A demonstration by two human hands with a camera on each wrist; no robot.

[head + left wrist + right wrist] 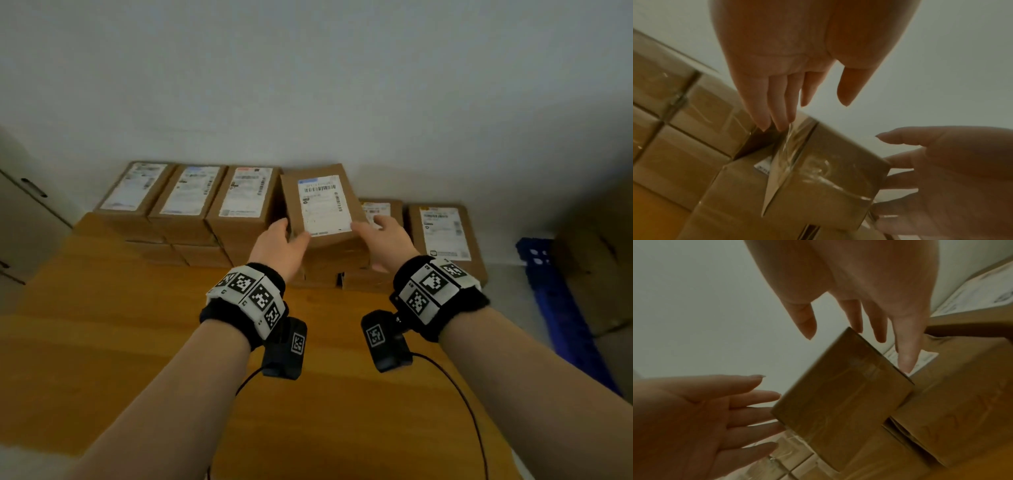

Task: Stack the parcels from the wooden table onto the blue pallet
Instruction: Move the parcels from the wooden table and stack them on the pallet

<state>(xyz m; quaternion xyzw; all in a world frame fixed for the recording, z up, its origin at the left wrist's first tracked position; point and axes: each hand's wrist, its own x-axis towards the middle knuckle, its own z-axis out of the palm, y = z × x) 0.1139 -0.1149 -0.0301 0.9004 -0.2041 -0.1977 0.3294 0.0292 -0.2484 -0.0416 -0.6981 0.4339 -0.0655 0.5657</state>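
Note:
A brown cardboard parcel [322,205] with a white label sits tilted on top of the middle stack, at the far side of the wooden table [137,342]. My left hand [294,230] touches its left near corner and my right hand [371,224] touches its right side. In the left wrist view the fingers [777,113] are straight and reach the taped end of the parcel [807,186]. In the right wrist view the straight fingers [904,353] lie along the parcel [842,402]. The blue pallet [561,315] lies on the floor to the right of the table.
Several more labelled parcels [188,195] stand stacked against the white wall, left and right of the tilted one. A big cardboard box [603,257] stands beyond the pallet. A pale cabinet [24,212] is on the left. Camera cables hang under my wrists.

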